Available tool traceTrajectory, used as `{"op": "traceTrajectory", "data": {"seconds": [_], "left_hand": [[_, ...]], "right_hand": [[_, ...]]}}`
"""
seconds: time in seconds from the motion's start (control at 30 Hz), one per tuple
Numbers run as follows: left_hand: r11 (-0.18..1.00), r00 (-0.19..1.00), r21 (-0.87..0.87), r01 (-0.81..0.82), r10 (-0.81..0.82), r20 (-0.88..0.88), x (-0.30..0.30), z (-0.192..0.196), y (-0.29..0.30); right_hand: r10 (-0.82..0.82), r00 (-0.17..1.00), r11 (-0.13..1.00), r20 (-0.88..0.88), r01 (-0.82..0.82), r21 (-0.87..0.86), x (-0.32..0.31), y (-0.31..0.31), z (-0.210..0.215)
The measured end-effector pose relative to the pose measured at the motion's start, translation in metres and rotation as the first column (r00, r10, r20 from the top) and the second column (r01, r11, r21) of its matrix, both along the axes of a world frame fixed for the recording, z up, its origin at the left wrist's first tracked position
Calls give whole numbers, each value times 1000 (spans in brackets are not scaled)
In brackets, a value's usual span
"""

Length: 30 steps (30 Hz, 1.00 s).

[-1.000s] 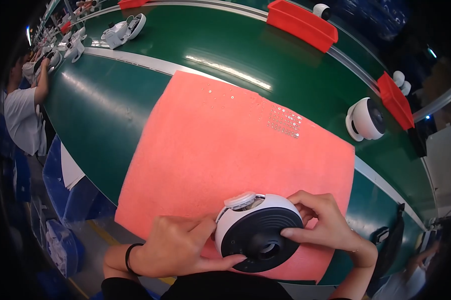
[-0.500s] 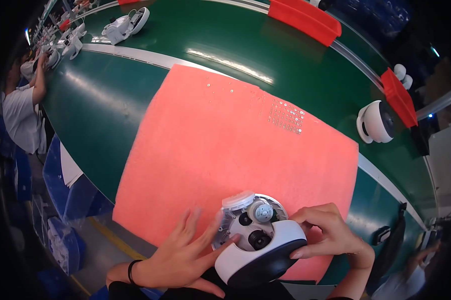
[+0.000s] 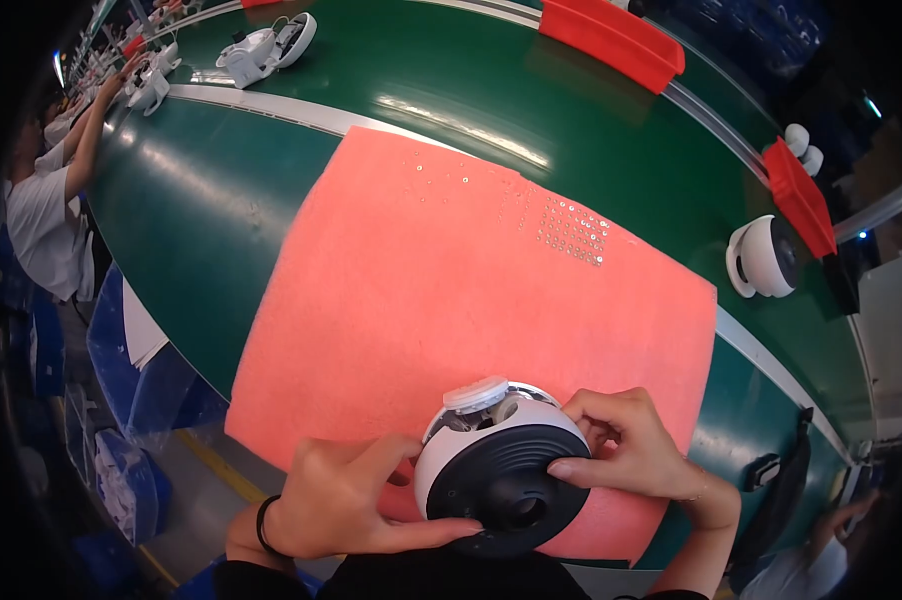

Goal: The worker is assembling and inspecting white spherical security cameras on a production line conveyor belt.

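Item 1: left hand [image 3: 336, 495], at the near edge of the pink foam mat [image 3: 451, 300], wearing a dark band at the wrist. Fingers and thumb are wrapped around the left side and lower rim of the dome-shaped unit [image 3: 501, 470], gripping it.

Item 2: right hand [image 3: 631, 455], also at the mat's near edge, just right of the unit. Fingers are curled against the unit's right side, the forefinger laid across its dark face; it grips the unit.

Item 3: dome-shaped unit, white shell with a round black ribbed face turned toward the wearer and a small white cap at its top. Held between both hands over the near edge of the mat; whether it rests on the mat cannot be told.

Item 4: pink foam mat, lying flat on the green conveyor belt [image 3: 221, 220]. A cluster of small shiny specks, possibly screws [image 3: 574, 230], sits near its far right corner.

Item 5: 1 white dome unit [image 3: 763, 258] on the belt, beyond the mat's right edge, apart from it.

Item 6: 2 red trays, 1 [image 3: 611, 40] past the mat's far edge, 1 [image 3: 799, 195] past its far right corner, close to the white dome unit.

Item 7: white parts [image 3: 266, 45] on the belt, well beyond the mat's far left corner.

Item 8: another person in a white shirt [image 3: 41, 215], left of the mat across the belt edge, arm raised toward the belt.
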<state>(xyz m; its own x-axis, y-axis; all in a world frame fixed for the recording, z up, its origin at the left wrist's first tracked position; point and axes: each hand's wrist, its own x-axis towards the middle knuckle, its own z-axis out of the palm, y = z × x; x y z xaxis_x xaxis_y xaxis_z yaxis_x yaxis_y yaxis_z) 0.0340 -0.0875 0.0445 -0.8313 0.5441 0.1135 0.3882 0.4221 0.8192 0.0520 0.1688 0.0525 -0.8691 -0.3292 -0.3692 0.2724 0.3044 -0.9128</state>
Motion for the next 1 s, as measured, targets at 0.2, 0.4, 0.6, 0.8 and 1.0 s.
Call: {"op": "traceTrajectory", "data": {"seconds": [0.2,0.4,0.6,0.8,1.0], "left_hand": [[955,986,-286,73,-112,-120,-5,6,4],[890,952,-450,76,-198,-232,-15,10,9],[865,949,-492,96,-229,-217,-19,12,11],[865,946,-492,99,-235,-223,-21,8,8],[870,941,-482,100,-240,-237,-21,6,8]], "right_hand": [[156,943,963,-294,-79,257,-7,0,-1],[358,798,864,-485,-85,497,-20,5,-10],[458,785,786,-418,-137,603,-22,6,-5],[484,541,773,-688,105,626,-10,-11,12],[426,573,896,-700,-159,414,-2,-16,17]]}}
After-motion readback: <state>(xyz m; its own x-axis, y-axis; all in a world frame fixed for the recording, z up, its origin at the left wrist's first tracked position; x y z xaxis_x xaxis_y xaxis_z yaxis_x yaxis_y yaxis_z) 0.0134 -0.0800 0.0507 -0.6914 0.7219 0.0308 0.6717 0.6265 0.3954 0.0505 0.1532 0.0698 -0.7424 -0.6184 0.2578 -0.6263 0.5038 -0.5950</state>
